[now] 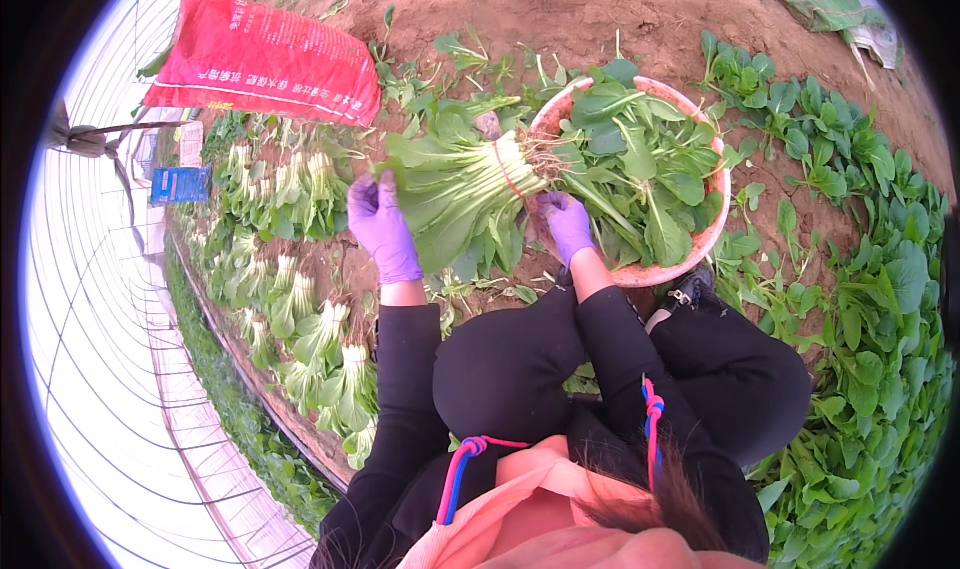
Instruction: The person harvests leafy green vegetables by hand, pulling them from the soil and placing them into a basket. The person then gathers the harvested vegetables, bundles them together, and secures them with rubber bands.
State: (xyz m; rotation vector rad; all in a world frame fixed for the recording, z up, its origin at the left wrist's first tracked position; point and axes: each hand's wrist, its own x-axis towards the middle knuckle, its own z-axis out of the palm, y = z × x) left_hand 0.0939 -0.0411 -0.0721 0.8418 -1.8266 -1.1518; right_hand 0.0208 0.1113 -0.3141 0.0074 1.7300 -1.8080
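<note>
A bunch of leafy greens (457, 186) lies before me with its leaves to the left and bare roots to the right. A red band (508, 170) circles its pale stems near the roots. My left hand (384, 227), in a purple glove, pinches a yellowish leaf tip (388, 167) at the bunch's leafy end. Just below the banded stems is my gloved right hand (568, 225), its fingers bent; whether they grip the bunch is hidden. The roots reach over the left rim of a pinkish plastic basin (721, 216), which holds loose greens (637, 156).
Several tied bunches (300, 291) lie in rows on the soil at left. A red printed sack (266, 62) and a blue packet (180, 185) are beyond them. Growing greens (877, 329) border the right side. My bent knees (510, 370) are close below the basin.
</note>
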